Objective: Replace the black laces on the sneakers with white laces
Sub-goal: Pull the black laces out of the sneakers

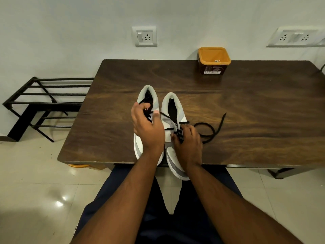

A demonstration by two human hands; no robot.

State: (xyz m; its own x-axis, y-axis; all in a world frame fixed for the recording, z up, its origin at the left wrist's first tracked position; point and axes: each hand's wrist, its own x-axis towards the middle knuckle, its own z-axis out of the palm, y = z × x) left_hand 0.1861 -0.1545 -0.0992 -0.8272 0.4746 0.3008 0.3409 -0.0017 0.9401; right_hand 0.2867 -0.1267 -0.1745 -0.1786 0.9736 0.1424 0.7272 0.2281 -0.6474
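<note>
**Unlacing the pair, black laces still in**

Both sneakers sit at centre frame on the worktop (246, 106), toes toward me. My left hand (147, 127) curls over the left sneaker (149, 92), fingers seemingly hooked in its black lace. My right hand (188, 143) pinches the crossings on the right sneaker (175, 103), whose lace (209, 127) already trails loose to the right. Next I'd judge: draw that lace out eyelet by eyelet. White laces may be in the tub (213, 59), upper right; I can't tell

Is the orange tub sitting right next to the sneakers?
No, the orange tub stands at the table's far edge, well apart from the sneakers.
</note>
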